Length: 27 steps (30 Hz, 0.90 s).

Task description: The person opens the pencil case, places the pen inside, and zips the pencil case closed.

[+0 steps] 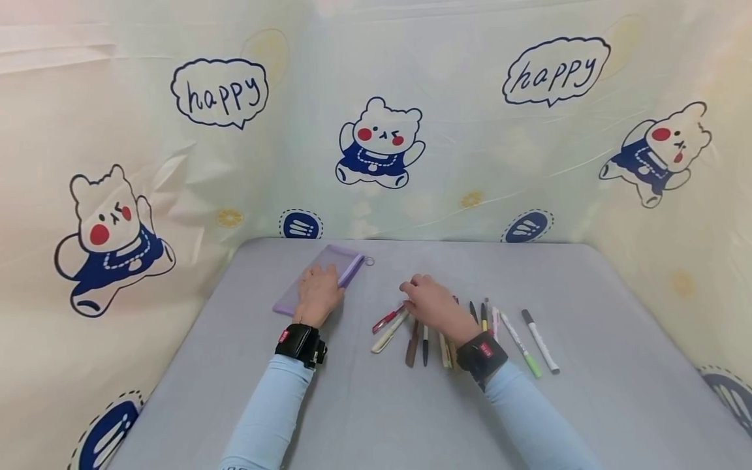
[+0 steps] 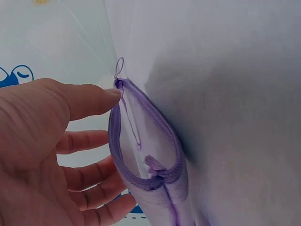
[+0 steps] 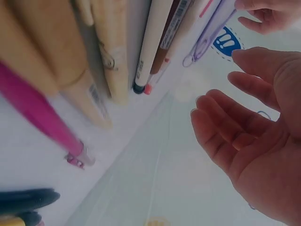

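On the left side of the table lies a purple zip pouch (image 1: 288,301), partly see-through. My left hand (image 1: 317,297) rests on it, fingers loosely bent. In the left wrist view the zipped mouth (image 2: 165,127) gapes, and the thumb (image 2: 94,100) touches its edge near the pull ring (image 2: 120,67). My right hand (image 1: 433,303) hovers over a row of pens, fingers loosely curled and holding nothing in the right wrist view. Around it lie a red pen (image 1: 384,320), a cream pen (image 1: 388,335), a brown pen (image 1: 412,346) and a magenta pen (image 3: 44,115).
Right of the right hand lie a green-and-white marker (image 1: 521,343) and a white marker with a dark cap (image 1: 542,343). The grey tabletop (image 1: 364,411) meets a printed curtain (image 1: 452,163) at the back and sides.
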Tool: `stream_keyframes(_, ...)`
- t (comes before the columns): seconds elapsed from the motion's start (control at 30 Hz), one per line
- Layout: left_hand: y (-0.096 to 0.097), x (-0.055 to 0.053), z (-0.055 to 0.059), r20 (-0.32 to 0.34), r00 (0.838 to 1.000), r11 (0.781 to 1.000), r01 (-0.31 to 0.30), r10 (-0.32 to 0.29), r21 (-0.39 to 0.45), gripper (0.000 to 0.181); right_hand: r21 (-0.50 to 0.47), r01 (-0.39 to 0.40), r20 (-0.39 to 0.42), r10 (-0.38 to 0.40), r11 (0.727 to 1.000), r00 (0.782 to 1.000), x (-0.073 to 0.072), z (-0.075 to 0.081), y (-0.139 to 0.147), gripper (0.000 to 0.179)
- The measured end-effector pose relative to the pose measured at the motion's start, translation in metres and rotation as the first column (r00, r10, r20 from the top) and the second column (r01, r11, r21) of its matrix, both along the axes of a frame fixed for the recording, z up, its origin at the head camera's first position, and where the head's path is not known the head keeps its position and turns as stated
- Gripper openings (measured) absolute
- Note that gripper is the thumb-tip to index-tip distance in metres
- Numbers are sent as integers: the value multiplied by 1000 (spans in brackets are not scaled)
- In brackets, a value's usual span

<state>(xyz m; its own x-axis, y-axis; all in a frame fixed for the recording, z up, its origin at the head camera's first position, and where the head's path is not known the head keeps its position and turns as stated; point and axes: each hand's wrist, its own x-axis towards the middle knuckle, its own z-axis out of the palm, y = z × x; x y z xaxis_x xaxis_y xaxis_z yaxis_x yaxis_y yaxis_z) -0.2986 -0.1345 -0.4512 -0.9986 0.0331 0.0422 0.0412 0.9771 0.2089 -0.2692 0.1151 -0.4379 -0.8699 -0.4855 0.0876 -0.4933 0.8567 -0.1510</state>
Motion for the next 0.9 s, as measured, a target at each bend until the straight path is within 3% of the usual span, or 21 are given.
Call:
stream_keyframes(0.3, 0, 1, -6, -28, 1000, 1000, -8, 8, -11, 38, 44, -26, 27, 25, 999, 999, -4, -11, -7, 26)
stream_keyframes(0.53, 2, 0, -9, -68, 998, 1000, 14, -15, -7, 17, 30, 74, -43, -72, 997, 996, -10, -10, -7, 13)
stream_keyframes(0.9, 2, 0, -9, -105, 994, 1000, 24, -23, 14, 12, 62, 84, 34, -86, 994, 996, -16, -17, -13, 13)
